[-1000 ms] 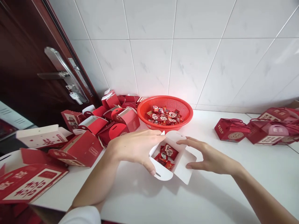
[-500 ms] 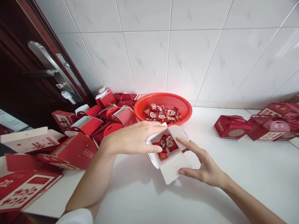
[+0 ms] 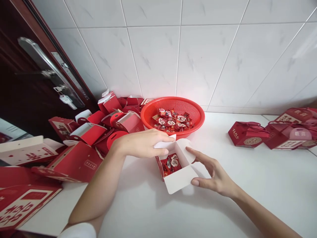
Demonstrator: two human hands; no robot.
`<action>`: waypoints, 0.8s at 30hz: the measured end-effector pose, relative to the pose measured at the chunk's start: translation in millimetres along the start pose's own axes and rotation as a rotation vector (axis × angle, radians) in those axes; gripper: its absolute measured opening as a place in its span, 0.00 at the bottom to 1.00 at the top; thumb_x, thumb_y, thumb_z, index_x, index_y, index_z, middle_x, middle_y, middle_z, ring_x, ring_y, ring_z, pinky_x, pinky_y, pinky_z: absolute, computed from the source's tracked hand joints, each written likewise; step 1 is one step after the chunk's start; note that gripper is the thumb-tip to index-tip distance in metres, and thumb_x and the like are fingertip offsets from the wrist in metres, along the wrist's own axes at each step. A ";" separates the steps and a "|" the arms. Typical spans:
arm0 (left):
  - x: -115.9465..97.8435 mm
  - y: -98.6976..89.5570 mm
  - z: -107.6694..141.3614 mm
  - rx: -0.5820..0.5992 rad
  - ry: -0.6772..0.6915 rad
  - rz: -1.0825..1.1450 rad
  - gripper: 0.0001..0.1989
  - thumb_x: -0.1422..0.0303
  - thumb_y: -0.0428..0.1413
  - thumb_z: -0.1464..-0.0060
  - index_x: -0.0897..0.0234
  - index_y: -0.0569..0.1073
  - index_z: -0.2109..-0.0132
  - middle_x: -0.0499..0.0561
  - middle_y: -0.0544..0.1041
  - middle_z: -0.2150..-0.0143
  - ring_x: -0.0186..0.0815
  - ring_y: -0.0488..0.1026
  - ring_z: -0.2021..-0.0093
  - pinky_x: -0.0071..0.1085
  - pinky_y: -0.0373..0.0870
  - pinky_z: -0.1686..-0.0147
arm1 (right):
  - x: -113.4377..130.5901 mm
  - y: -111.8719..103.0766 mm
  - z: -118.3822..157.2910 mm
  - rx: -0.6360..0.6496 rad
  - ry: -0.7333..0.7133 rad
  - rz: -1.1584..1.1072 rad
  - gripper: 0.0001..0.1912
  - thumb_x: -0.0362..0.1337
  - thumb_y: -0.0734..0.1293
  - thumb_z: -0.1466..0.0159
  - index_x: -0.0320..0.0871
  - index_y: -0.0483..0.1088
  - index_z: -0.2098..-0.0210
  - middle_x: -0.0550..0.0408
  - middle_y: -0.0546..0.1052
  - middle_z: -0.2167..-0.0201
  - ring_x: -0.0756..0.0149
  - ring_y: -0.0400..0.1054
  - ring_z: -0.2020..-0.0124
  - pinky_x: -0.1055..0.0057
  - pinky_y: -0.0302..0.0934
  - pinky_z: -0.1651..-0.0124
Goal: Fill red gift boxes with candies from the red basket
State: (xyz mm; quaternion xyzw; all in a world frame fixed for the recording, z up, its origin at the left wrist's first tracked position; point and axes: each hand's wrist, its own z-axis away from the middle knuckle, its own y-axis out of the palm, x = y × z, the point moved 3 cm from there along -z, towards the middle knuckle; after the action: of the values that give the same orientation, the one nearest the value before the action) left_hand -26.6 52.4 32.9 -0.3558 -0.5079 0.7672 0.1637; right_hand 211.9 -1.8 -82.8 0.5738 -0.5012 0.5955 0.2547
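Note:
An upright paper candy box (image 3: 182, 177), red outside and white inside, stands on the white tabletop with its flaps up or folded out. Several red-wrapped candies (image 3: 174, 162) lie at its bottom. My left hand (image 3: 143, 143) grips the box at its far left corner, with a white flap between its thumb and fingers. From the right, my right hand (image 3: 210, 170) holds the box, index finger against the right rounded flap and thumb at the near flap's edge. Just beyond the box is a red plastic basket (image 3: 195, 102) of similar candies.
Several unclosed red boxes (image 3: 85, 160) crowd the left side of the white table (image 3: 235, 195). At the right stand closed red boxes (image 3: 247, 134) tied with ribbon. A tiled wall (image 3: 153, 62) rises behind, and a dark door (image 3: 15, 62) with keys is at left.
The box's left flap has folded up and inward under my left hand, and the box sits more squarely. My right hand stays at the right flaps. The view has shifted slightly.

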 end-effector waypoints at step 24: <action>-21.7 23.2 -32.6 -0.028 0.117 0.186 0.26 0.50 0.52 0.34 0.59 0.72 0.36 0.55 0.77 0.41 0.44 0.73 0.44 0.35 0.67 0.47 | -13.4 -23.0 -12.2 -0.586 0.048 0.107 0.24 0.56 0.72 0.39 0.45 0.74 0.53 0.47 0.79 0.53 0.58 0.72 0.60 0.60 0.68 0.57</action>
State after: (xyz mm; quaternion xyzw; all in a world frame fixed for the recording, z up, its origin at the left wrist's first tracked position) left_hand 14.3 50.8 12.8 -0.4478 -0.4730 0.7498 0.1164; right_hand 229.8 21.1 -86.4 0.4342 -0.6752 0.4515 0.3894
